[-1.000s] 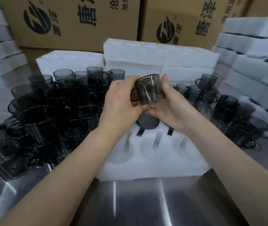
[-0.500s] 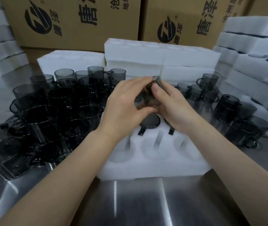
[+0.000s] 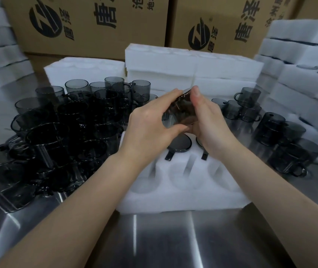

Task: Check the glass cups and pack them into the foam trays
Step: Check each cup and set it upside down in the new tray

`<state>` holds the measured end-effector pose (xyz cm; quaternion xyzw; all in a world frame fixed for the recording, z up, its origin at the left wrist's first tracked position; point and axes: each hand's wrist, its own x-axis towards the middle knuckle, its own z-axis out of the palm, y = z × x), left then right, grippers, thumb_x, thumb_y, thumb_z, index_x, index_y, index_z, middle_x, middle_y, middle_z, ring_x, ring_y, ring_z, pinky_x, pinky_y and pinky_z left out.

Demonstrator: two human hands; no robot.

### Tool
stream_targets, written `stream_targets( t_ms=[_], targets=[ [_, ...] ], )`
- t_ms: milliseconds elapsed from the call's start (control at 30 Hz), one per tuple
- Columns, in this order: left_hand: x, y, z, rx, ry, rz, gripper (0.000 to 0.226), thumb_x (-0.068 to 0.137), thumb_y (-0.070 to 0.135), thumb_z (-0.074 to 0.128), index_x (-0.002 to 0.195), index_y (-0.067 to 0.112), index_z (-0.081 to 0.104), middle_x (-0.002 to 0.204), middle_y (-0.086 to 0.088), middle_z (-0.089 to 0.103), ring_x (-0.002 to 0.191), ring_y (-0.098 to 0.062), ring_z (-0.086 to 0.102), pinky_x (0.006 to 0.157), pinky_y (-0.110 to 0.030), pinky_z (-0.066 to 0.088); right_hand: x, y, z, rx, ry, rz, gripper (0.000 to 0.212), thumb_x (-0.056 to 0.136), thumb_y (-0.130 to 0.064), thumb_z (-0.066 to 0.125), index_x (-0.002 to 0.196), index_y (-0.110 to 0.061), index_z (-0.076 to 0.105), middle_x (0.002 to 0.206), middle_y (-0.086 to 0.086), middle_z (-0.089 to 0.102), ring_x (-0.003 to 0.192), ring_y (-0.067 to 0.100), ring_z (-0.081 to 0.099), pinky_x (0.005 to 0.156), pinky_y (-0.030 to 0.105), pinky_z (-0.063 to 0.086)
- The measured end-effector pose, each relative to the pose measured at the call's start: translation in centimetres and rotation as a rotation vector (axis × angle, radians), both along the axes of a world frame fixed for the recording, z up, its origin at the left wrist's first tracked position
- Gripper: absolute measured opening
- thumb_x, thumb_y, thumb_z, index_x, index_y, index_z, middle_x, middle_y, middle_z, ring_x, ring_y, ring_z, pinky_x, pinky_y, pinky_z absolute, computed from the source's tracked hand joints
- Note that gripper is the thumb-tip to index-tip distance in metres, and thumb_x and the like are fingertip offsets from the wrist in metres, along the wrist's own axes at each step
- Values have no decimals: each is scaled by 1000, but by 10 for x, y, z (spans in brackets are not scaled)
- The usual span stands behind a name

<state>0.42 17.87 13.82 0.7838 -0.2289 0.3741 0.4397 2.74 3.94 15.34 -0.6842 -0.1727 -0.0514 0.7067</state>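
A smoky grey glass cup is held tilted between both hands above the white foam tray. My left hand grips it from the left and below, my right hand from the right, and the fingers hide most of it. The tray lies on the steel table in front of me. Two cups sit in its far pockets, one in plain sight with its handle in a slot. Three near pockets are bare. A large cluster of grey cups stands to the left.
A smaller group of stacked cups stands at the right. White foam trays are stacked behind and along both sides. Printed cardboard boxes form the back wall. Bare steel table lies in front of the tray.
The cup was held up sideways in plain sight; both hands have since turned it and closed in around it, a little lower, so it is mostly covered.
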Motion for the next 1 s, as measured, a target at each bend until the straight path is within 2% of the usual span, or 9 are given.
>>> stream_targets(
  t_ms=[133, 233, 400, 567, 667, 767, 833, 900, 1000],
  targets=[
    [-1, -1, 0, -1, -12, -5, 68, 66, 11, 87, 129, 8, 61, 125, -4, 66, 115, -11, 60, 101, -33, 48, 0, 0, 2, 115, 76, 67, 49, 99, -50, 38, 107, -9, 65, 97, 12, 73, 84, 21, 70, 62, 32, 53],
    [-1, 0, -1, 14, -15, -16, 67, 66, 9, 87, 128, 6, 60, 127, -6, 65, 118, -15, 60, 102, -38, 48, 0, 1, 4, 213, 134, 132, 49, 102, -47, 33, 105, -9, 65, 92, 9, 74, 79, 18, 71, 57, 28, 53],
    [1, 0, -2, 48, -11, -63, 60, 70, 3, 83, 125, 2, 59, 132, -8, 60, 125, -17, 56, 104, -40, 47, 2, -1, 8, 298, 235, 144, 45, 103, -40, 36, 110, -7, 66, 95, 12, 74, 78, 23, 71, 61, 32, 56],
    [2, 0, -4, 101, 18, -85, 63, 75, 3, 77, 132, 6, 51, 134, 8, 54, 128, -7, 50, 106, -24, 43, 4, -4, 9, 313, 284, 142, 43, 103, -38, 39, 111, -5, 64, 92, 18, 70, 71, 29, 67, 61, 38, 56],
    [3, 1, -4, 100, 20, -114, 64, 75, 2, 73, 131, 17, 46, 135, 18, 45, 130, -4, 47, 105, -16, 40, 7, -6, 6, 367, 287, 224, 45, 103, -39, 37, 123, -6, 60, 108, 15, 70, 88, 28, 69, 71, 40, 58],
    [3, 2, -3, 65, 20, -137, 64, 75, -3, 70, 122, 29, 40, 140, 19, 39, 133, -4, 44, 104, -14, 39, 8, -8, 5, 434, 296, 406, 55, 98, -43, 38, 141, -10, 44, 134, 12, 57, 119, 26, 58, 96, 41, 52],
    [4, 4, -2, 38, 54, -149, 68, 75, -7, 67, 124, 31, 38, 141, 18, 40, 135, -2, 42, 106, -20, 41, 7, -9, 3, 409, 305, 501, 59, 93, -48, 41, 137, -8, 48, 134, 16, 56, 124, 30, 53, 103, 42, 47],
    [6, 5, -2, 21, 90, -158, 73, 76, -8, 66, 131, 29, 36, 142, 16, 44, 139, -8, 39, 109, -33, 41, 6, -10, 1, 364, 281, 495, 59, 89, -46, 48, 133, -6, 52, 131, 18, 58, 121, 32, 56, 100, 45, 49],
    [6, 4, -1, 86, 163, -179, 84, 74, 15, 76, 144, 25, 31, 139, 29, 37, 140, -11, 35, 114, -42, 34, 5, -12, -1, 316, 183, 343, 52, 84, -32, 58, 126, -2, 55, 118, 18, 63, 108, 34, 61, 87, 48, 55]
  ],
)
